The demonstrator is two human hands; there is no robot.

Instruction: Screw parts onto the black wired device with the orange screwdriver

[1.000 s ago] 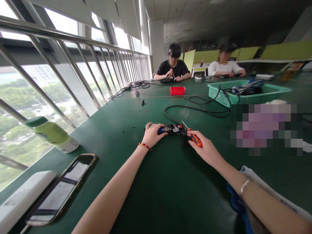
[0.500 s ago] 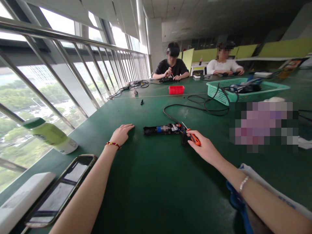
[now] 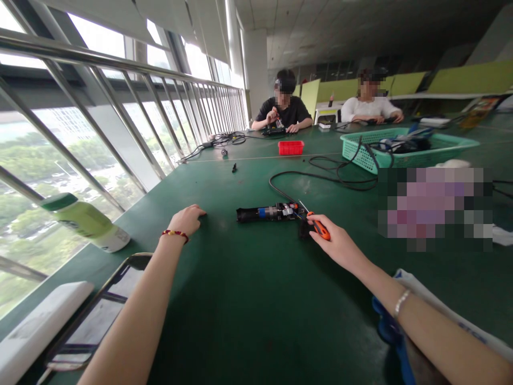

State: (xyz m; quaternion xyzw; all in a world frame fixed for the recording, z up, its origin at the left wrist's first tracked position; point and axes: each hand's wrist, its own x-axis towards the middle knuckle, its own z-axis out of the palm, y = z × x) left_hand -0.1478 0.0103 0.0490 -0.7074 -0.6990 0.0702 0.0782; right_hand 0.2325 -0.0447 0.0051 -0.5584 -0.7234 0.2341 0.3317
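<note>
The left forearm covers part of a dark-framed smartphone (image 3: 94,326), and a white, round-edged slab (image 3: 44,329) beside it is cut off by the picture's left edge. On the right, a pink-and-purple shape (image 3: 428,203) is blurred into blocks and cannot be identified. A dark piece (image 3: 303,230) beside the right fingers is partly hidden and hard to make out.

The right hand (image 3: 336,240) has its grip closed around the orange-and-black handle of a screwdriver (image 3: 320,230); its thin metal shaft points up and left, near a device, though contact is unclear. The left hand (image 3: 186,220), seen from the back, is low over the green desk (image 3: 240,299), left of the device; whether its grip is apart or pinched together cannot be told.

The device, a slim black cylinder with a blue band and exposed parts (image 3: 262,214), lies sideways on the desk between the hands.
</note>
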